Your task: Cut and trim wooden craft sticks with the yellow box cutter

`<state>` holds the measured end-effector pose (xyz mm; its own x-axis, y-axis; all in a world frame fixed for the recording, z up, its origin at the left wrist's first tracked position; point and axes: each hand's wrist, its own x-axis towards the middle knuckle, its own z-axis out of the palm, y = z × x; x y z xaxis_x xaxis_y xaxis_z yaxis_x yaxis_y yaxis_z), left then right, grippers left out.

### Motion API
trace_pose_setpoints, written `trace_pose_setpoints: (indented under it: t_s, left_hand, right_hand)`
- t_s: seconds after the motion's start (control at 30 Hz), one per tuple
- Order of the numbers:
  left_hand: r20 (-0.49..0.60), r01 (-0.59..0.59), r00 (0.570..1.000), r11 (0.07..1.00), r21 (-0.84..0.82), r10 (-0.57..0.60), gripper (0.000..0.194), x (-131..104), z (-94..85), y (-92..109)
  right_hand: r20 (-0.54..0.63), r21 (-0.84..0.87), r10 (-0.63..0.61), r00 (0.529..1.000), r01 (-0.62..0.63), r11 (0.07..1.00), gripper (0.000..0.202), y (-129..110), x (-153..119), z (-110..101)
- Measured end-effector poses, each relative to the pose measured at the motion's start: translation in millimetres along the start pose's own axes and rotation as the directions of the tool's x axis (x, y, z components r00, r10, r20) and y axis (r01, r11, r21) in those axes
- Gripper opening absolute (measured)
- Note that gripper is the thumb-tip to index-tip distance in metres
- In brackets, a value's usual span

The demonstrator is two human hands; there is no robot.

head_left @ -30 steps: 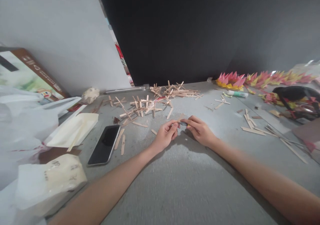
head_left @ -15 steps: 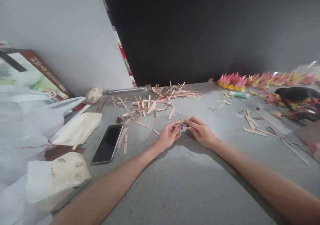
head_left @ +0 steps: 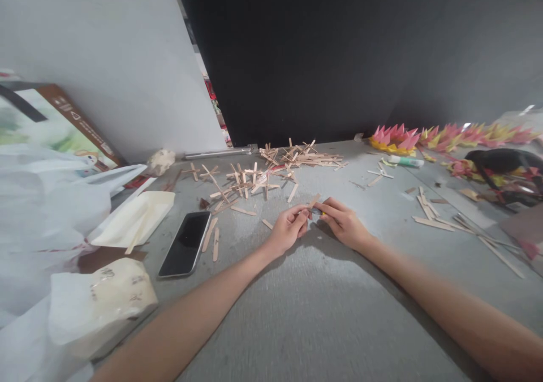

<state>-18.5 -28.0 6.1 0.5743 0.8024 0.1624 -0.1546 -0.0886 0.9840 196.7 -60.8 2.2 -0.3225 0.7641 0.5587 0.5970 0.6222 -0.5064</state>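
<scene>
Fingers and thumb of my left hand (head_left: 287, 230) are closed on a wooden craft stick (head_left: 314, 200), whose end points up and away between the hands. My right hand (head_left: 345, 224) grips a small dark blade-like tool (head_left: 314, 210) with a bit of yellow at its near end; its exact kind is hard to make out. The tool lies against or very close to the stick, and the fingers hide part of both. Beyond the hands is a heap of craft sticks (head_left: 311, 158), some crossed into pairs. A loose stick (head_left: 267, 224) lies just left of my left hand.
A phone (head_left: 185, 244) lies on the grey table, with a white tray (head_left: 156, 215), a wrapped packet (head_left: 104, 291) and plastic bags (head_left: 42, 201) farther left. At right are a glue stick (head_left: 406, 161), pink-yellow paper flowers (head_left: 394, 137), loose sticks (head_left: 432, 223) and scissors (head_left: 475, 226).
Slightly more of the tool and its yellow part shows between my hands. The whole view has shifted a little; both hands keep their grips.
</scene>
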Motion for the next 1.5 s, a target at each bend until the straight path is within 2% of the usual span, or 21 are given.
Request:
trace_pose_setpoints:
  t_s: [0.17,0.37,0.53,0.67,0.83,0.97,1.13,1.27,1.4,1.5]
  left_hand:
    - [-0.016,0.0,1.0,1.0,-0.01,0.0,0.046,-0.3,0.4,0.0]
    - [0.036,0.0,0.999,1.0,-0.018,0.001,0.048,0.9,0.5,-2.9]
    - [-0.012,-0.007,1.0,1.0,-0.024,0.006,0.047,0.9,-0.5,-2.6]
    - [0.028,0.01,1.0,1.0,-0.027,-0.01,0.05,1.7,1.0,-2.7]
    - [-0.031,-0.011,0.999,1.0,-0.024,0.01,0.049,0.8,1.7,-2.0]
    - [0.011,0.013,1.0,1.0,-0.022,-0.013,0.051,-0.6,2.0,-2.3]
    - [-0.015,-0.008,1.0,0.999,-0.043,0.007,0.048,0.2,1.9,-3.0]
    - [0.04,0.012,0.999,0.998,-0.06,-0.009,0.05,0.4,1.9,-2.3]
    - [0.001,-0.016,1.0,0.997,-0.074,0.016,0.046,-0.1,1.4,-2.2]
    - [0.03,0.01,1.0,0.998,-0.064,-0.008,0.049,0.1,1.4,-3.3]
  right_hand:
    - [-0.008,0.006,0.0,1.0,0.0,1.0,0.037,2.0,-0.7,-0.3]
    - [-0.008,-0.021,-0.021,1.0,0.021,1.0,0.038,1.3,-1.7,-0.6]
    - [0.0,-0.008,0.019,1.0,-0.019,1.0,0.039,1.1,-1.5,-0.9]
    - [-0.007,-0.016,-0.008,1.0,0.008,1.0,0.039,2.0,-1.6,0.8]
    - [-0.009,-0.014,0.007,1.0,-0.007,1.0,0.039,1.7,-1.4,1.4]
    - [-0.013,-0.032,-0.022,1.0,0.021,0.999,0.039,1.4,-2.3,1.0]
    - [-0.009,-0.018,-0.008,1.0,0.008,1.0,0.039,0.5,-2.0,0.2]
    - [-0.018,-0.019,-0.041,0.999,0.041,0.999,0.039,0.2,-2.0,0.1]
    - [-0.013,0.004,-0.008,1.0,0.008,1.0,0.039,0.9,-3.1,0.9]
    - [-0.013,-0.001,-0.018,1.0,0.017,1.0,0.039,2.2,-3.7,2.0]
